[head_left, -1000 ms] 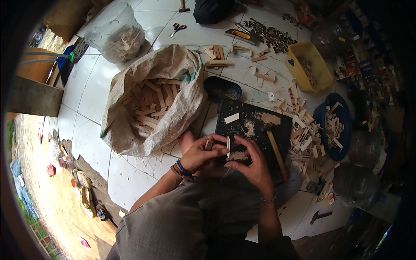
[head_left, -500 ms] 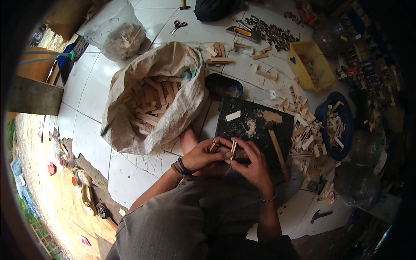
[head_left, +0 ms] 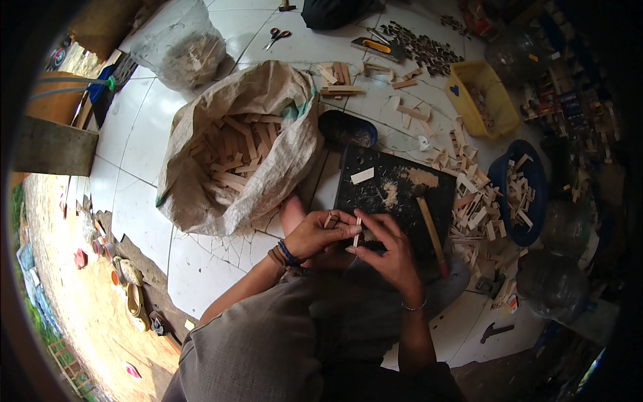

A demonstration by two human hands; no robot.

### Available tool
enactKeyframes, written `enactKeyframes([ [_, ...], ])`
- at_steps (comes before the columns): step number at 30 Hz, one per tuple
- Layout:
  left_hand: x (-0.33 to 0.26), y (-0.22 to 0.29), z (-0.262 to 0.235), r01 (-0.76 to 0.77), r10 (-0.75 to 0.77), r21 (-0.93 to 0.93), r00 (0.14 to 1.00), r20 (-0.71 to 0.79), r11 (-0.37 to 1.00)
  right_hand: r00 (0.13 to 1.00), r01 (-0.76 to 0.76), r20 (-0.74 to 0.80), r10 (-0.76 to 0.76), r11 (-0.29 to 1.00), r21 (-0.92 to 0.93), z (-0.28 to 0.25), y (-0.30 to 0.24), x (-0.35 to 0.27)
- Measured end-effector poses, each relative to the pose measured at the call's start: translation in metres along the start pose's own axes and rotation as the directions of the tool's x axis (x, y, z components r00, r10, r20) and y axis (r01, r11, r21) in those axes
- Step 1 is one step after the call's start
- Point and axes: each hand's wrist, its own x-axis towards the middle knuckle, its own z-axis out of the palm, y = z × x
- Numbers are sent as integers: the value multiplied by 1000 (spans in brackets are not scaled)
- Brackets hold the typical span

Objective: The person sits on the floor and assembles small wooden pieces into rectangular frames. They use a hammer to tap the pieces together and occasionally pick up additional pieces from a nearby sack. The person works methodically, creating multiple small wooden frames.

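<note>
Clamped between the thumb and fingers of our left hand [head_left: 309, 237], a pale wooden strip [head_left: 358, 239] runs up and down just below the frame's centre, our right hand [head_left: 394, 260] pinching it near both ends. It looks thin, plain and straight-edged; our left fingers also hold a browner wooden piece [head_left: 331, 220]. Beyond, we see a black board [head_left: 355, 195] bearing a hammer [head_left: 431, 231]. At the upper right sit coloured packets [head_left: 569, 104], any print too small to read.

White tiled floor [head_left: 201, 271], bright sunlit ground [head_left: 87, 295] at left
</note>
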Motion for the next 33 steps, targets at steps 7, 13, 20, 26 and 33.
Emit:
enactKeyframes([
  [7,3,-5,0,-46,46,2,998,47,999,1000,-3,20,3,1000,5,0,6,-2],
  [13,6,-8,4,-132,134,-26,985,109,991,998,-54,28,53,997,48,0,4,-3],
  [20,10,3,9,-223,223,-3,973,59,975,962,-150,-198,186,972,182,5,2,-14],
  [26,20,3,12,-260,253,248,966,59,933,928,-126,-274,252,905,407,20,10,-16],
  [33,12,31,6,-197,191,-38,972,-135,980,905,-239,-416,94,919,-313,3,27,-24],
])
